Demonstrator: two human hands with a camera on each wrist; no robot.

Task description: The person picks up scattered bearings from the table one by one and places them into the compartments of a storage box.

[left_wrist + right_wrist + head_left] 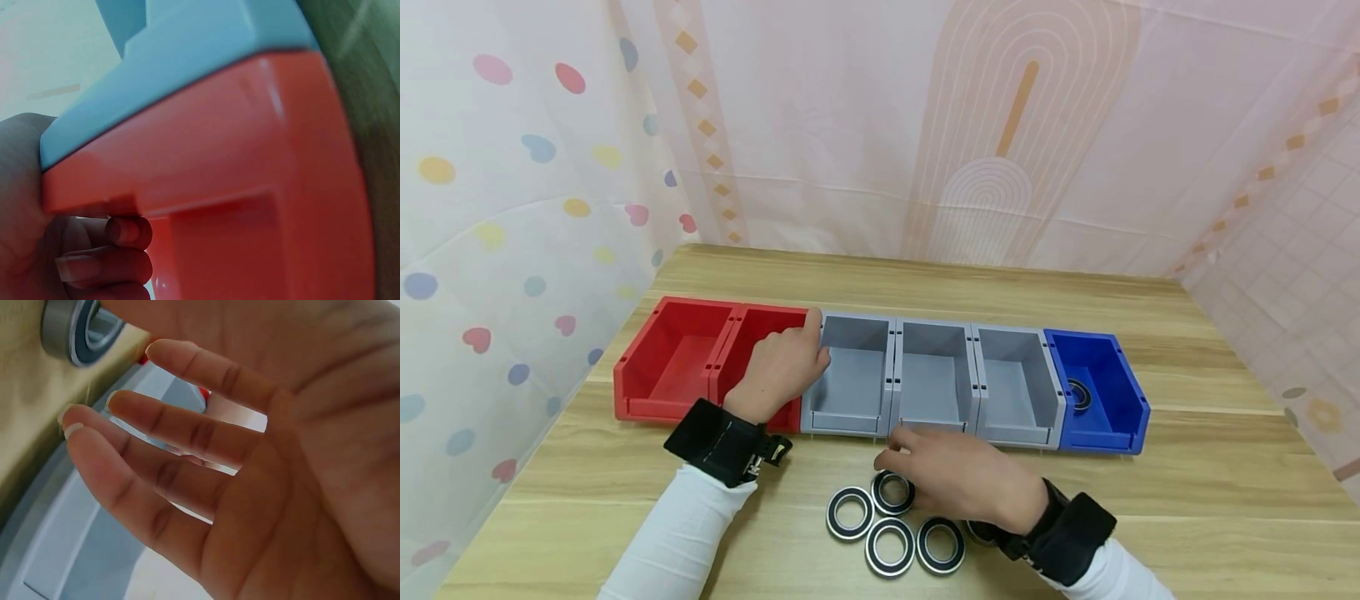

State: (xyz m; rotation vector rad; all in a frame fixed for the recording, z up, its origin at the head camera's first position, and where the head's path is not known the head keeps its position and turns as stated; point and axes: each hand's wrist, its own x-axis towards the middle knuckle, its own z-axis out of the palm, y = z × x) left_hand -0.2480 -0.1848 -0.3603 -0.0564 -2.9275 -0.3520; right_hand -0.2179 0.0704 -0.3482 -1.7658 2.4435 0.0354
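Observation:
My left hand (782, 362) grips the shared wall between the second red bin (206, 137) and the first grey bin (850, 387). In the left wrist view its fingers curl inside the red bin, while the thumb side lies against the grey one. Just in front of the grey bins hovers my right hand (958, 475), palm empty and fingers loosely spread in the right wrist view. By its fingertips lies a ball bearing (892, 510) with a black seal and metal rim. More such bearings (832, 518) lie flat around it, one partly hidden under the right wrist.
The bins stand side by side in a row on the wooden table (880, 279): red at left, grey in the middle, a blue bin (1112, 392) at right. One bearing (1086, 398) leans inside the blue bin. Patterned curtains (820, 125) hang behind and beside the table.

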